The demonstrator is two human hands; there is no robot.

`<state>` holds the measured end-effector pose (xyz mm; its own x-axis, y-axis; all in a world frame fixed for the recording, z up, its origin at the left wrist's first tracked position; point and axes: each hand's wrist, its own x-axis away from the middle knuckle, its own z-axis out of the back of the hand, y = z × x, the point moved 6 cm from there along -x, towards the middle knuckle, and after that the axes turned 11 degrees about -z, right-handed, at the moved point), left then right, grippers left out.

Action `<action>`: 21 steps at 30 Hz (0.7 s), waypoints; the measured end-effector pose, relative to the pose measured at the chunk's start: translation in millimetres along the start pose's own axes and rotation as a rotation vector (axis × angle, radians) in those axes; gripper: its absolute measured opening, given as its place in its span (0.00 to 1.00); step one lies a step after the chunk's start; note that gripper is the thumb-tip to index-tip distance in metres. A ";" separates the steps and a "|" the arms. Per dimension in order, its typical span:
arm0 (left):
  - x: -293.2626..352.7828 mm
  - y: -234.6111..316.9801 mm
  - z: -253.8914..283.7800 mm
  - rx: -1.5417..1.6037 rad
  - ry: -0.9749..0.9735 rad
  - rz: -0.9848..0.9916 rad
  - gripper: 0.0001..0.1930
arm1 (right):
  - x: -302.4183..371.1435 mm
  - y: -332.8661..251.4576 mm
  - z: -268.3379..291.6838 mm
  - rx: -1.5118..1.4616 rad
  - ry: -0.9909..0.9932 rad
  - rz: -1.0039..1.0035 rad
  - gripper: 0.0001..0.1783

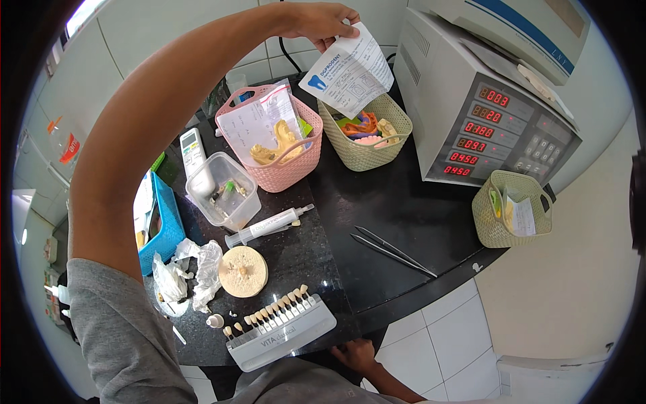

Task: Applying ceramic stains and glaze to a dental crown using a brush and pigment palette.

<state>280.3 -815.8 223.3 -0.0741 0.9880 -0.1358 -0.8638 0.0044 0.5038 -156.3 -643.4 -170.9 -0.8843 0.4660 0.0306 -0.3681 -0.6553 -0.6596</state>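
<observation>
My left hand [328,24], stretched out to the far side of the counter, pinches the top edge of a printed paper form [350,71]. The sheet hangs over the back of a pale green basket [367,156], which holds an orange piece, a pink piece and a yellowish dental cast [387,130]. My right hand [356,355] rests low by the counter's front edge, fingers curled, with nothing visible in it. Nearest to it is a tooth shade guide [282,333] with a row of tooth tabs.
Left of the green basket stands a pink basket [286,176] with a dental cast and papers. A clear tub [232,217], syringe [269,225], round beige disc [243,272] and blue basket [165,225] lie leftward. Tweezers [396,251], a small green basket [494,225] and a furnace [437,114] are rightward.
</observation>
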 end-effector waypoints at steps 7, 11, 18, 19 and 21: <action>-4.7 -5.7 -8.6 -0.009 -0.020 0.010 0.17 | 1.5 1.8 -1.2 -0.002 0.008 0.014 0.11; -11.2 -10.1 -15.7 -0.038 -0.032 0.027 0.15 | 1.4 3.2 -1.9 -0.018 0.007 0.008 0.11; -25.7 -26.7 -26.5 -0.083 -0.085 0.024 0.14 | 1.9 5.1 -2.6 -0.006 0.053 0.030 0.13; -27.6 -28.1 -28.8 -0.080 -0.089 0.025 0.14 | 2.0 6.3 -3.3 -0.007 0.051 0.026 0.13; -30.4 -31.4 -31.5 -0.106 -0.085 0.034 0.14 | 2.6 6.9 -2.1 -0.028 0.086 0.050 0.14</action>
<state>294.0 -850.8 184.7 -0.0654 0.9968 -0.0452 -0.9097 -0.0409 0.4133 -160.5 -645.5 -176.9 -0.8732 0.4828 -0.0667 -0.3145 -0.6628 -0.6795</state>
